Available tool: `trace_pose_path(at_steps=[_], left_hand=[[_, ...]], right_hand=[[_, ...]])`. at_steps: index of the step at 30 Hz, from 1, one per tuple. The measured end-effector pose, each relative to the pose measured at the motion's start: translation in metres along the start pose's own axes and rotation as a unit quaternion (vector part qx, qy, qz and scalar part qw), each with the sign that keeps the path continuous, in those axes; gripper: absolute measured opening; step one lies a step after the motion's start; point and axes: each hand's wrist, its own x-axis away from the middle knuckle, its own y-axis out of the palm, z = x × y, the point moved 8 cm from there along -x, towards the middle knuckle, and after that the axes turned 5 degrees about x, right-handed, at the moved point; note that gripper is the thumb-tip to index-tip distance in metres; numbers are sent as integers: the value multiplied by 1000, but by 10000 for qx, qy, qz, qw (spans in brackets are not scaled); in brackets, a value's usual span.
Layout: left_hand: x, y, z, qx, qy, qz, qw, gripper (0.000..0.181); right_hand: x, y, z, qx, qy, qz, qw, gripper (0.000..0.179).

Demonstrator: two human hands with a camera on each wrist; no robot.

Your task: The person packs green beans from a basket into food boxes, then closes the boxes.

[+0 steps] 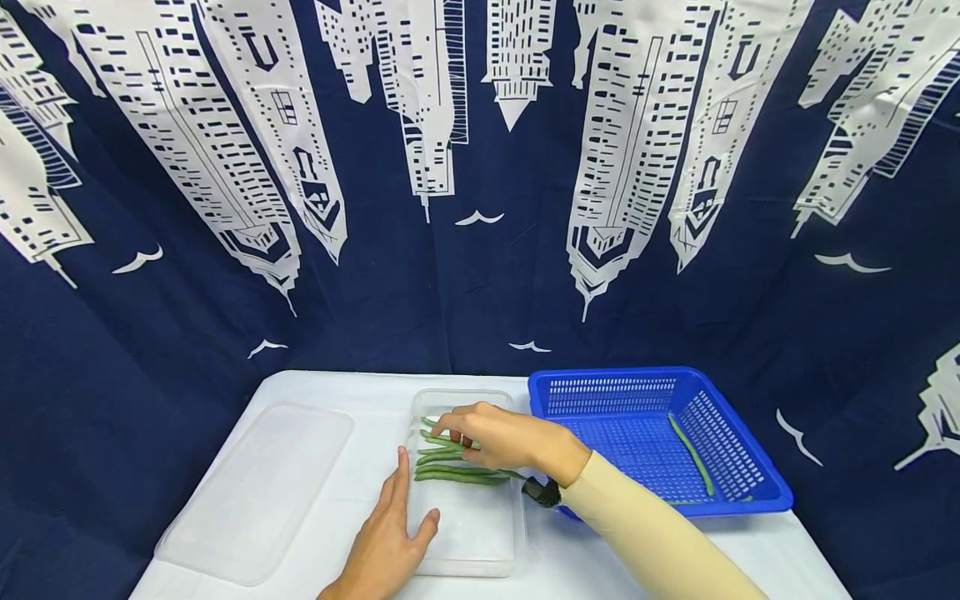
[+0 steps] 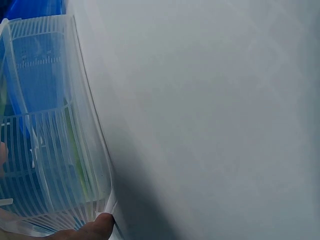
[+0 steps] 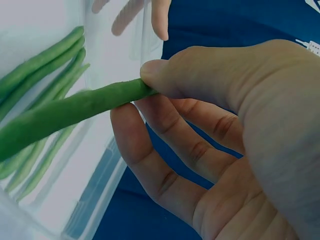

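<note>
My right hand (image 1: 498,437) reaches over a clear plastic container (image 1: 465,533). In the right wrist view its thumb and fingers pinch one end of a green bean (image 3: 75,112). Several green beans (image 1: 450,475) lie side by side across the far half of the container; my right hand hides part of them. With fingers extended and thumb spread, my left hand (image 1: 390,533) rests at the container's left side. The left wrist view shows a fingertip (image 2: 105,224) against the clear wall (image 2: 82,145).
A flat translucent lid (image 1: 262,492) lies on the white table (image 1: 341,508) to the left. To the right stands a blue plastic basket (image 1: 720,507) with a green bean (image 1: 692,454) along its right side. A dark blue patterned cloth (image 1: 375,292) hangs behind.
</note>
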Motion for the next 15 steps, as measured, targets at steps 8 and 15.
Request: trace_pose_path(at_steps=[8, 15], left_hand=[[0, 2, 1, 29, -30, -9, 10000, 109], [1, 0, 0, -22, -53, -33, 10000, 109]], right_hand=[[-18, 16, 2, 173, -13, -147, 9997, 46], [-28, 32, 5, 251, -13, -320, 9992, 45]])
